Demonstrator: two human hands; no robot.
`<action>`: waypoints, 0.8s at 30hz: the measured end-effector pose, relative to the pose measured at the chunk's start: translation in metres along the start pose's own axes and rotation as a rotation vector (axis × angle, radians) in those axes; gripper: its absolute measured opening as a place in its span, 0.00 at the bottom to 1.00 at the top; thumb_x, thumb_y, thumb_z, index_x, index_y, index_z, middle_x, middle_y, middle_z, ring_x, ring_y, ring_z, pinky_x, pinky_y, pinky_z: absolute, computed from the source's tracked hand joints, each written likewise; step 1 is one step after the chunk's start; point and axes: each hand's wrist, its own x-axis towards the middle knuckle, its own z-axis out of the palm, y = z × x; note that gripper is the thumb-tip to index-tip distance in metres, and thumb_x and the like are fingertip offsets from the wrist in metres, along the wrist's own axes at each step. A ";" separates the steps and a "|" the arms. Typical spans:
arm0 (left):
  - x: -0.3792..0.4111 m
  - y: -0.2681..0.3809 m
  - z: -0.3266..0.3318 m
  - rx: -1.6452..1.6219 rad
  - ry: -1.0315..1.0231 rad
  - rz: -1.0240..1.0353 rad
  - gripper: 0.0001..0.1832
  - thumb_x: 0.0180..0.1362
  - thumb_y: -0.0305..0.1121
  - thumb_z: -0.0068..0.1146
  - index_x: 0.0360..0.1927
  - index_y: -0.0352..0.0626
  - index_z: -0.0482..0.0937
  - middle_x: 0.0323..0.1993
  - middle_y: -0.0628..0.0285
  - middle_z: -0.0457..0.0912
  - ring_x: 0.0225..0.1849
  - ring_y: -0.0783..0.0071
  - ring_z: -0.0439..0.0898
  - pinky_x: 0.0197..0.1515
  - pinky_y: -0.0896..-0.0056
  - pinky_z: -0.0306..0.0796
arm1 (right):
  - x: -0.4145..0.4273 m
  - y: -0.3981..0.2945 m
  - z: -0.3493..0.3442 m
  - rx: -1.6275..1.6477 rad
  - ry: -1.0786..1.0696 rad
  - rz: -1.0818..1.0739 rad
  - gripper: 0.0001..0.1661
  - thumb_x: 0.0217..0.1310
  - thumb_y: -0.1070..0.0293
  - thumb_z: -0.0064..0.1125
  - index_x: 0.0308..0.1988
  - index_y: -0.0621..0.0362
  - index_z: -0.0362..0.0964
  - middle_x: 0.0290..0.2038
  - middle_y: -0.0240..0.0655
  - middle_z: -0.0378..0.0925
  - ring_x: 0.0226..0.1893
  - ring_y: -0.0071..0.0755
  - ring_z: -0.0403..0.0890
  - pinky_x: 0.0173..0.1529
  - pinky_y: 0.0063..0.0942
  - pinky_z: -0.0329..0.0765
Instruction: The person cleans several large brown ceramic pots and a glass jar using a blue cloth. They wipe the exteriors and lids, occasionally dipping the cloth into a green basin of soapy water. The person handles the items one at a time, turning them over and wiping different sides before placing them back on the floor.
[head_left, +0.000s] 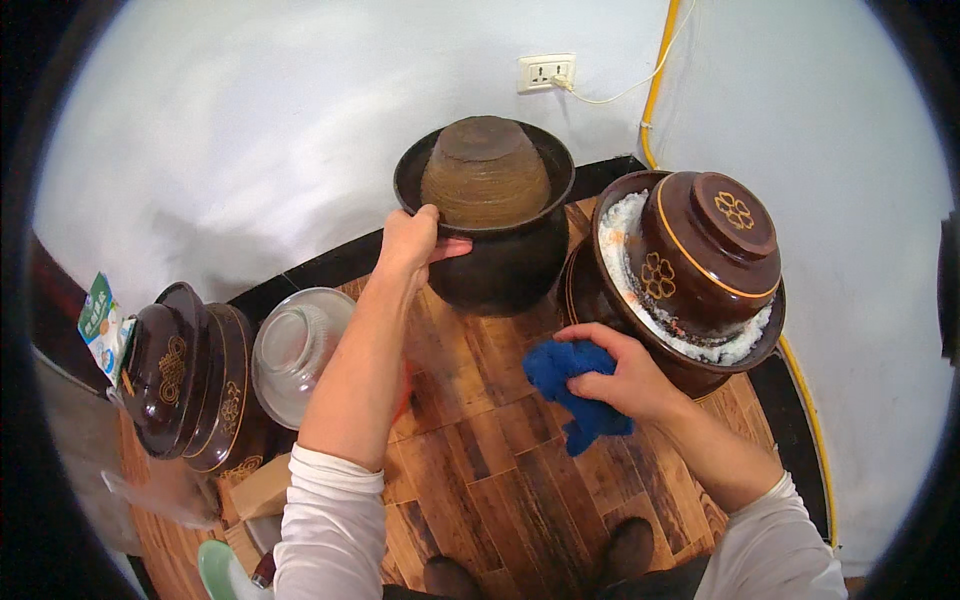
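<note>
My left hand (412, 240) grips the near left rim of a dark earthenware pickle jar (499, 274), thumb on top and fingers underneath. An upturned brown ribbed bowl-shaped lid (486, 176) sits inside the jar's wide rim. My right hand (619, 371) holds a crumpled blue cloth (574, 375) above the floor, in front of the jars. Just beyond that hand stands a glazed brown pickle jar (577, 285) with a flower-marked lid (712, 255); white granular stuff (626, 240), with orange and dark specks, lies in its rim around the lid.
Left of my forearm are a glass jar (292, 356), another brown jar (217, 390) with a packet (105, 326), a cardboard box (262, 487) and a green scoop-like item (217, 562). A socket (546, 73) with a plugged-in cable and a yellow pipe (660, 82) are on the walls.
</note>
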 end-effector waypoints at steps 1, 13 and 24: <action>0.000 -0.001 0.002 0.000 0.002 0.000 0.18 0.58 0.25 0.39 0.41 0.12 0.65 0.37 0.37 0.75 0.28 0.50 0.81 0.29 0.60 0.83 | -0.005 0.002 -0.005 -0.026 -0.016 0.005 0.29 0.46 0.72 0.61 0.53 0.57 0.66 0.41 0.32 0.75 0.40 0.23 0.75 0.46 0.25 0.74; 0.002 -0.010 -0.005 -0.047 -0.021 -0.035 0.23 0.61 0.33 0.44 0.50 0.21 0.57 0.40 0.38 0.73 0.31 0.53 0.81 0.33 0.61 0.82 | -0.104 0.009 -0.088 -0.126 0.047 0.176 0.33 0.36 0.70 0.62 0.50 0.58 0.72 0.42 0.34 0.77 0.43 0.28 0.76 0.50 0.27 0.73; -0.047 -0.023 0.019 -0.027 0.058 -0.102 0.30 0.61 0.57 0.47 0.39 0.32 0.63 0.30 0.53 0.73 0.29 0.57 0.81 0.31 0.60 0.79 | -0.142 0.046 -0.169 0.488 0.854 -0.062 0.29 0.43 0.66 0.54 0.49 0.60 0.67 0.41 0.36 0.75 0.41 0.34 0.76 0.49 0.32 0.75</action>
